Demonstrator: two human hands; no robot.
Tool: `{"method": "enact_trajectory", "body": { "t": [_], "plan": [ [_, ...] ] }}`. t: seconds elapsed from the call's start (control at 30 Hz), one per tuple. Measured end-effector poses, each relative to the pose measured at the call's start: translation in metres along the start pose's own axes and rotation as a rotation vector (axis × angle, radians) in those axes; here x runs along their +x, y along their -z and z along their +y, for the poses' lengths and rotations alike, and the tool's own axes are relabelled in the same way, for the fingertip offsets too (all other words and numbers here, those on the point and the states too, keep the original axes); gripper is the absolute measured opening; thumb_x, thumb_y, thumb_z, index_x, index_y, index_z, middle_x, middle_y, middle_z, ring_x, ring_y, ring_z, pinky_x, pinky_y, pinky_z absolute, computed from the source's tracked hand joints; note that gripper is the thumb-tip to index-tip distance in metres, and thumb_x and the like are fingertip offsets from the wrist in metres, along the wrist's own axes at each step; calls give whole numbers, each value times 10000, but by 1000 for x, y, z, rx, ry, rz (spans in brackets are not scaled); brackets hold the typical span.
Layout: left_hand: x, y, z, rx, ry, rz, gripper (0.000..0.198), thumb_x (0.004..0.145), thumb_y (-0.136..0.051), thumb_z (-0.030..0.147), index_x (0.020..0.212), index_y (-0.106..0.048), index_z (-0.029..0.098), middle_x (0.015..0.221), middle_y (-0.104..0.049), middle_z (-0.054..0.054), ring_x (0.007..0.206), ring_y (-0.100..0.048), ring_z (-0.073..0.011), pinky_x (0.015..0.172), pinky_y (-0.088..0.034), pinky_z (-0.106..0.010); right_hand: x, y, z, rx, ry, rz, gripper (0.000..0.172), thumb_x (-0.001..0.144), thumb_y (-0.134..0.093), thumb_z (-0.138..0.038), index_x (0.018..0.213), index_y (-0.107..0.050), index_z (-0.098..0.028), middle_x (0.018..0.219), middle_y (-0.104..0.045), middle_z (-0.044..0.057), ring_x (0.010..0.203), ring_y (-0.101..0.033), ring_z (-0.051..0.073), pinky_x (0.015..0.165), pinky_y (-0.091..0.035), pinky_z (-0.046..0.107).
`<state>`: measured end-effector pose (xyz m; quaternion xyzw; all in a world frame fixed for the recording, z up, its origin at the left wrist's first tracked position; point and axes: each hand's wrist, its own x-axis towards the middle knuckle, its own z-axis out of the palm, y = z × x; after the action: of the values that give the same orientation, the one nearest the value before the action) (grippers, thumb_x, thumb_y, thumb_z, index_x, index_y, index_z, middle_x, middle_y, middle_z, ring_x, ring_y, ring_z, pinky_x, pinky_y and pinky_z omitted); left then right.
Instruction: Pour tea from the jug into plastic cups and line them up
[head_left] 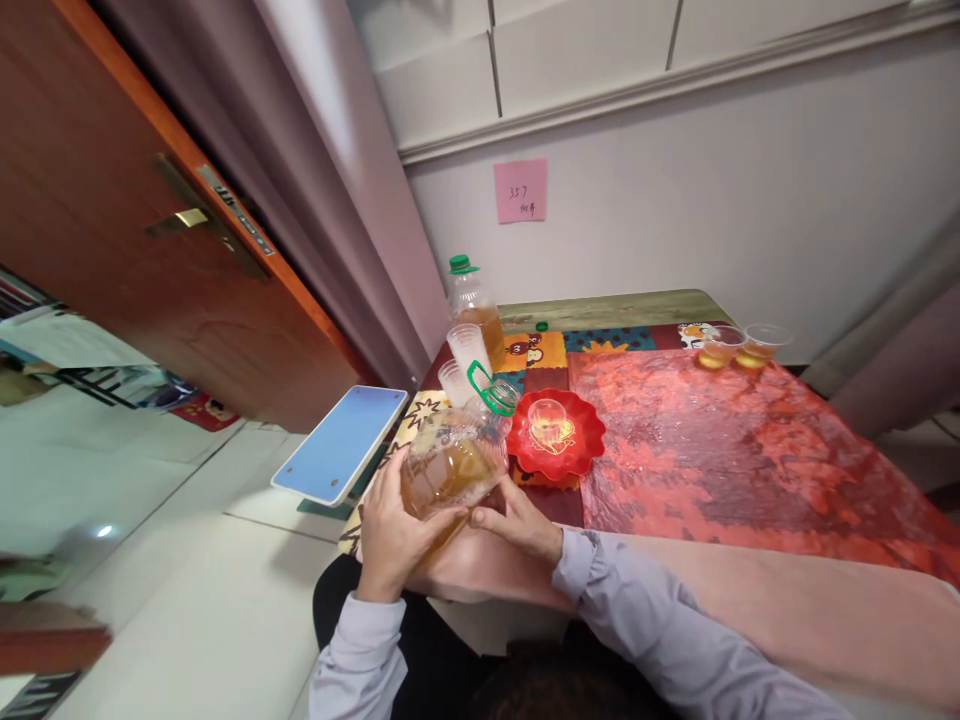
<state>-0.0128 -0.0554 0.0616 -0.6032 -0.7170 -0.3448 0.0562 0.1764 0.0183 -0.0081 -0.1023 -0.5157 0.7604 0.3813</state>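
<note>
Both my hands grip a clear plastic jug (450, 468) with amber liquid inside. It is tilted, its uncapped mouth and green carrying handle (480, 385) leaning toward the right. My left hand (397, 535) wraps the jug's left side and base; my right hand (517, 515) holds it from the lower right. Just beyond the mouth, a clear plastic cup (549, 422) stands in a red scalloped tray (592, 430). Whether liquid is leaving the mouth, I cannot tell.
A second jug with a green cap (480, 318) stands at the back left, beside stacked clear cups (466, 350). A loose green cap (542, 326) lies behind. Two cups holding amber liquid (754, 350) stand at the far right. A blue-topped stool (341, 440) is left of the table.
</note>
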Motion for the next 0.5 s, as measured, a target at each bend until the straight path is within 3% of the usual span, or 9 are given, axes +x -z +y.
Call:
{"method": "enact_trajectory", "body": {
  "t": [0.1, 0.27, 0.5],
  "plan": [
    [4, -2, 3, 48, -15, -27, 1119, 666, -758, 871, 1494, -531, 154, 1452, -657, -223, 1351, -635, -416, 1147, -508, -588, -4, 3, -1, -22, -40, 58, 834, 838, -817, -685, 1505, -500, -296, 1512, -586, 109, 1481, -493, 341, 1194, -483, 557],
    [12, -4, 7, 72, -62, -107, 1101, 682, -772, 842, 1515, -517, 169, 1466, -661, -210, 1344, -650, -396, 1131, -529, -550, -8, 7, 4, -13, -56, 125, 708, 845, -772, -743, 1360, -593, -291, 1410, -630, 107, 1436, -521, 352, 1125, -543, 563],
    [20, -8, 13, 98, -113, -128, 1072, 707, -782, 808, 1549, -512, 204, 1504, -652, -192, 1367, -642, -390, 1151, -513, -540, -6, 8, -2, 145, -100, 111, 730, 825, -814, -699, 1379, -570, -290, 1433, -639, 101, 1417, -565, 345, 1108, -558, 561]
  ]
}}
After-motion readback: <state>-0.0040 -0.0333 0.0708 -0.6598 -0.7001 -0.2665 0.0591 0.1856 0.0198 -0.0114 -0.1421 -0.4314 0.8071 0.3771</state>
